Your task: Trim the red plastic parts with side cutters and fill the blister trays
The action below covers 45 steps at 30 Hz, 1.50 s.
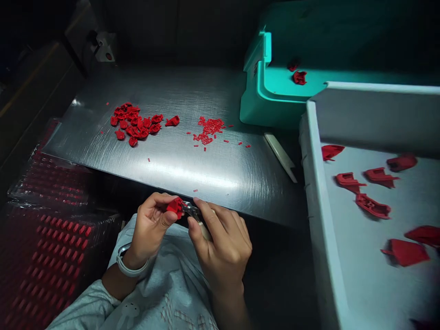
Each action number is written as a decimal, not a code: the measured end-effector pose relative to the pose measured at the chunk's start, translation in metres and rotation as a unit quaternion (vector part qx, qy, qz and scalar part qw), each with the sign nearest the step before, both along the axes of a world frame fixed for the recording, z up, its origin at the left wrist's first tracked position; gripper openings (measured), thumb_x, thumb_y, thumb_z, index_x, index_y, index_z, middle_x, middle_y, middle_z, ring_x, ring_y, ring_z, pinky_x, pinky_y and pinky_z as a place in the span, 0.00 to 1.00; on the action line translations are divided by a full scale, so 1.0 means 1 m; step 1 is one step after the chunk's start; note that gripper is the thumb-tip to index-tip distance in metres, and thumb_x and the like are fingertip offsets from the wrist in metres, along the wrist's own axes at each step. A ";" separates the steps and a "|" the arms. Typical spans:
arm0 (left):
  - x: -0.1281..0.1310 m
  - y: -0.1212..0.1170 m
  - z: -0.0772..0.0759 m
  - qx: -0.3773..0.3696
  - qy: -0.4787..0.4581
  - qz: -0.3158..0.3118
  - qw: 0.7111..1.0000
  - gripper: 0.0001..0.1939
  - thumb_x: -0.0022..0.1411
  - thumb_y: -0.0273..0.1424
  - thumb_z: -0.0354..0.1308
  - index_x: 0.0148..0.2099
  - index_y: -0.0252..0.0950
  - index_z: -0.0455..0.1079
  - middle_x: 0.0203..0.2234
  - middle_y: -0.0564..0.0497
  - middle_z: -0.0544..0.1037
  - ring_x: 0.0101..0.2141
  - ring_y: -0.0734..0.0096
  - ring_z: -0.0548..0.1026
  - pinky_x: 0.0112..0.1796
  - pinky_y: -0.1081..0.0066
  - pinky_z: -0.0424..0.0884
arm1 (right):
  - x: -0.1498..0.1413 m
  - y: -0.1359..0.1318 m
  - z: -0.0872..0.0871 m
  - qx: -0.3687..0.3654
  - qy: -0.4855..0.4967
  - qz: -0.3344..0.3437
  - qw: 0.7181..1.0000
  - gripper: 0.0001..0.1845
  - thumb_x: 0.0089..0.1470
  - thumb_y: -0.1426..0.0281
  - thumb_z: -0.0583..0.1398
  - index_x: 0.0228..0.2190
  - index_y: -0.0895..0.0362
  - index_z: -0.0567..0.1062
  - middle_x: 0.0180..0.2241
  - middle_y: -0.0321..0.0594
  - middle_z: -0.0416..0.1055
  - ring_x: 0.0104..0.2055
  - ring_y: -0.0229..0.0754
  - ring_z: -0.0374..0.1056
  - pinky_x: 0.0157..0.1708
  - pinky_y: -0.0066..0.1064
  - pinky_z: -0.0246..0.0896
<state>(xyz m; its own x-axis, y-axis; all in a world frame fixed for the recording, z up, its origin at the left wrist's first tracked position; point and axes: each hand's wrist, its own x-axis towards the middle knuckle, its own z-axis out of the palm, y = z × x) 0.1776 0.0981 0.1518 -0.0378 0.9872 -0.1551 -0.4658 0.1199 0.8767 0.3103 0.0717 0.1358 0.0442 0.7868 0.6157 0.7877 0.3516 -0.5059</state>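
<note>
You're holding side cutters (191, 211) to a red plastic part (175, 207)

Your left hand (150, 228) is pinching the part just off the near edge of the steel tabletop (165, 172), and your right hand (222, 250) is clenching the cutters, with their jaws against it. Farther out, a heap of red parts (132, 123) is lying beside scattered red offcuts (208, 130), while more parts are resting in a white tray (318, 220) near a teal bin (261, 91).
</note>
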 end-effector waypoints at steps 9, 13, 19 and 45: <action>-0.001 0.000 0.002 -0.007 0.007 -0.013 1.000 0.21 0.47 0.45 0.79 0.33 0.36 0.77 0.28 0.53 0.79 0.29 0.77 0.78 0.33 0.79 0.76 | 0.001 0.000 0.002 0.007 -0.027 -0.010 1.000 0.12 0.73 0.65 0.57 0.46 0.58 0.77 0.35 0.47 0.78 0.34 0.47 0.71 0.34 0.36 0.60; 0.001 0.001 0.003 -0.018 -0.004 -0.009 1.000 0.22 0.45 0.45 0.80 0.32 0.36 0.76 0.27 0.53 0.80 0.29 0.79 0.78 0.33 0.80 0.76 | 0.002 0.004 0.003 0.014 -0.050 -0.015 0.999 0.13 0.73 0.63 0.56 0.43 0.58 0.75 0.33 0.46 0.76 0.31 0.46 0.69 0.33 0.36 0.59; 0.000 0.003 0.001 -0.039 -0.029 -0.016 0.999 0.22 0.47 0.43 0.80 0.33 0.36 0.74 0.30 0.54 0.79 0.29 0.79 0.77 0.34 0.80 0.76 | 0.003 0.010 -0.001 0.004 -0.054 -0.004 0.999 0.14 0.74 0.62 0.53 0.41 0.57 0.75 0.29 0.41 0.73 0.29 0.44 0.66 0.33 0.36 0.59; -0.004 0.008 -0.003 -0.054 -0.002 -0.009 0.998 0.22 0.48 0.43 0.79 0.34 0.35 0.75 0.28 0.53 0.80 0.28 0.79 0.77 0.33 0.79 0.76 | 0.000 0.017 -0.009 -0.053 0.064 0.062 0.995 0.20 0.74 0.62 0.54 0.34 0.59 0.77 0.25 0.40 0.74 0.24 0.39 0.69 0.26 0.29 0.60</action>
